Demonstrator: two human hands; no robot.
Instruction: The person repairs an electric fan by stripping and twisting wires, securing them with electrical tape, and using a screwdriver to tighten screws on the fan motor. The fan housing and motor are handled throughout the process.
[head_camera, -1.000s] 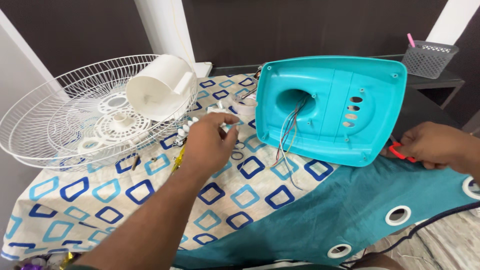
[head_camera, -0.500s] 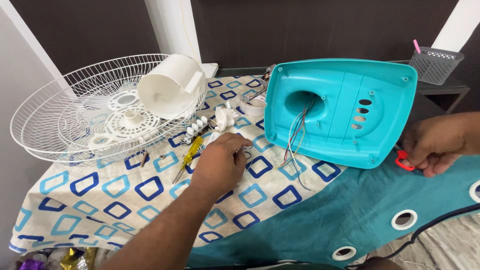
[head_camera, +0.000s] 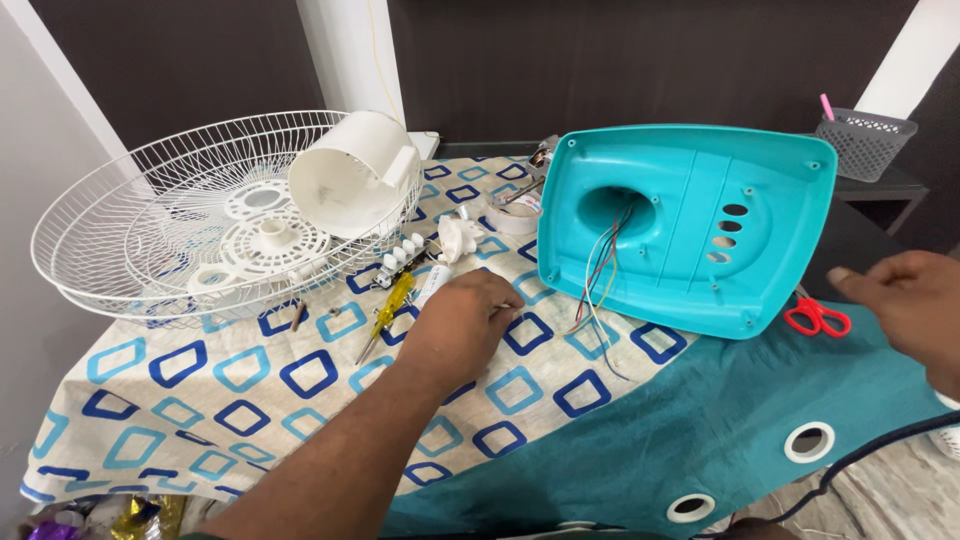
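Left hand (head_camera: 455, 325) is down on the cloth (head_camera: 250, 400) mid-table, fingers curled over something small – can't tell what – right beside the screwdriver (head_camera: 385, 318). Right hand (head_camera: 905, 300) hovers open near the scissors (head_camera: 817, 317) at the right edge. Looks like part-sorting; next needs a careful pinch.

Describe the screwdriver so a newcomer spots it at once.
Start at the white wire fan guard on the patterned cloth. Just right of its rim, beside the left hand, lies the screwdriver: the only thing with a clear yellow handle.
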